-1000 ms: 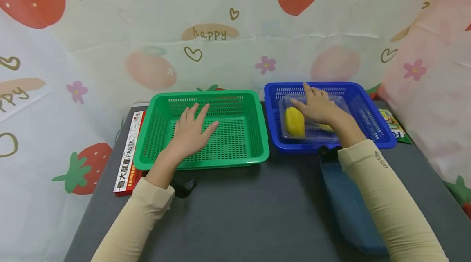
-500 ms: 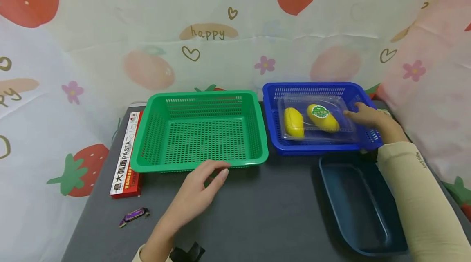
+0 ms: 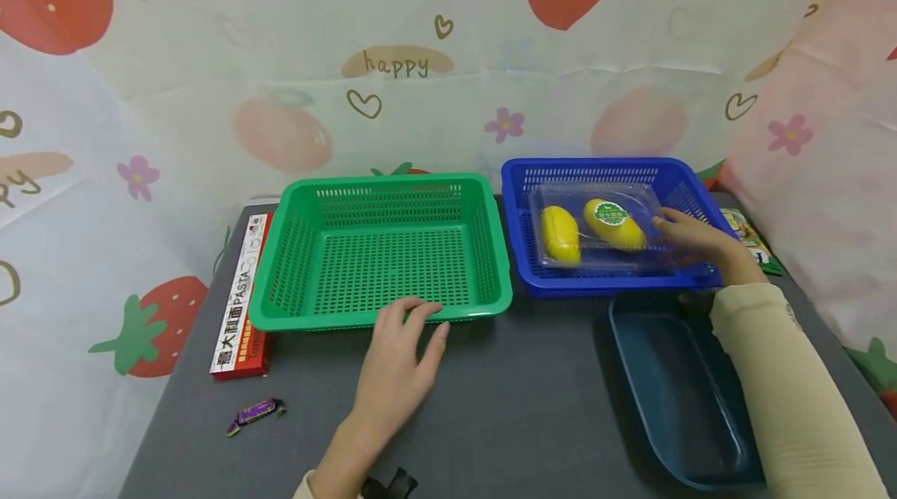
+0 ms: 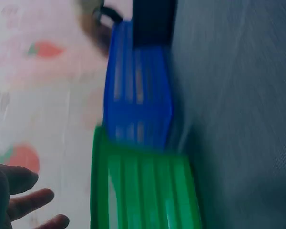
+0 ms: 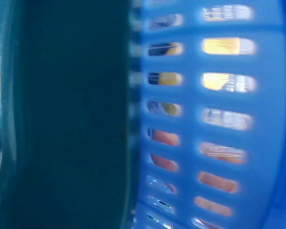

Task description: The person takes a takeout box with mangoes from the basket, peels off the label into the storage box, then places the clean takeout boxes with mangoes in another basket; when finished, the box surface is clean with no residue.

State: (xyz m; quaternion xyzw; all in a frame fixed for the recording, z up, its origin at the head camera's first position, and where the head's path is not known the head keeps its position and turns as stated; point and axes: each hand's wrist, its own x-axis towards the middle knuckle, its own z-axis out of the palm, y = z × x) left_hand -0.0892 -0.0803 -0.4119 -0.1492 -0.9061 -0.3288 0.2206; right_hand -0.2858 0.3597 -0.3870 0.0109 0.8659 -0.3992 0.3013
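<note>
In the head view my left hand [image 3: 395, 367] hovers at the front rim of the green basket [image 3: 378, 318], its fingers loosely bent and holding nothing. The left wrist view shows its spread fingers [image 4: 31, 204] beside that basket. My right hand [image 3: 701, 244] reaches into the blue basket [image 3: 596, 282]. Its fingertips are at the right end of a clear plastic box [image 3: 582, 195] lying inside; I cannot tell whether they grip it. Two yellow fruits are in the box, a plain one [image 3: 560, 234] and one with a green-and-white sticker [image 3: 617, 226]. Through the basket slots, the right wrist view shows fingers [image 5: 217, 182].
A dark blue tray [image 3: 690, 398] sits under my right forearm, in front of the blue basket. A red-and-white pasta box [image 3: 240, 296] lies left of the green basket. A purple-wrapped candy [image 3: 255, 412] is at front left, and a green packet [image 3: 753, 238] at far right.
My left hand has drawn back from over the green basket to its front rim. The right hand went from above the clear box to its right end, then slightly left. The box stays put.
</note>
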